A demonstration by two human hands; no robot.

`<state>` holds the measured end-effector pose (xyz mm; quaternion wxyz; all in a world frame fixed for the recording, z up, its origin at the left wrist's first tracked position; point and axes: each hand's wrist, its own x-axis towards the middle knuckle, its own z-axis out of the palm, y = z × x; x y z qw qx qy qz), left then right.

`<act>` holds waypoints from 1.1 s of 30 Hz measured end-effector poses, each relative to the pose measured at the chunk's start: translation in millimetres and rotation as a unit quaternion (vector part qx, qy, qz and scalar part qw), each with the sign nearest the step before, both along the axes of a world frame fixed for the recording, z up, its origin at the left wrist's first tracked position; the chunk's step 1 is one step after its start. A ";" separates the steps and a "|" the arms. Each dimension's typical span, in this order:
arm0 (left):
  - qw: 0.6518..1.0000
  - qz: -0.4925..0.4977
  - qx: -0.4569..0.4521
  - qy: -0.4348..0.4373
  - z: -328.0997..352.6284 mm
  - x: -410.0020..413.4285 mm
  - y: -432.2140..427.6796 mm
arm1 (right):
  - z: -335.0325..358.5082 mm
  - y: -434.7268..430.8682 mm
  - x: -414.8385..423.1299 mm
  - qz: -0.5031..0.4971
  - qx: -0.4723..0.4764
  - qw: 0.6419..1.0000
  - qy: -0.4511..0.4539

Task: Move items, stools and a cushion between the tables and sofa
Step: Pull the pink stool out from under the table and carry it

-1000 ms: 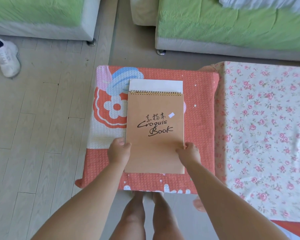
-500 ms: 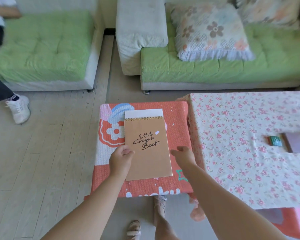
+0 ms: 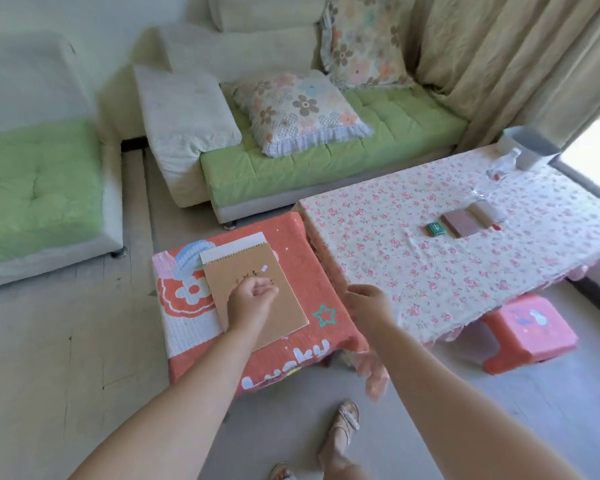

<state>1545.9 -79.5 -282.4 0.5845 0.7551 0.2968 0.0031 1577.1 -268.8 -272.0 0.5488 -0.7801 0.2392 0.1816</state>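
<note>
- Sketchbook (image 3: 291, 308) lies flat on the orange table (image 3: 326, 258), just left of the floral table (image 3: 395, 271).
- Change: a second ago both hands gripped its near corners; now neither does.
- Left hand (image 3: 252, 301) loosely curled over the cover, empty; contact unclear.
- Right hand (image 3: 368, 301) relaxed, empty, right of the book.
- Judgement: placement done; next item due, perhaps cushion (image 3: 302, 112) or stool (image 3: 530, 330).

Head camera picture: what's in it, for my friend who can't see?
A brown sketchbook lies on a small orange table, the left hand over it, the right hand beside it, both empty. A flowery-clothed table stands to its right, a green sofa behind.
</note>
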 end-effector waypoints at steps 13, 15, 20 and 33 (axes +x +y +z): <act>0.985 -0.173 -0.005 -0.029 24.4 7.2 -200.7 | 13.0 -194.9 -59.9 -0.203 0.035 0.978 -0.039; 0.980 -0.198 0.004 -0.026 24.4 6.1 -244.4 | 13.8 -236.2 -69.2 -0.224 0.040 0.973 -0.047; 0.975 -0.223 -0.017 -0.011 24.0 -2.0 -357.2 | 20.4 -347.4 -86.6 -0.255 0.038 0.964 -0.064; 0.966 -0.252 -0.057 0.032 2.5 19.5 -571.4 | -6.8 -569.1 -84.8 -0.308 0.017 0.950 -0.044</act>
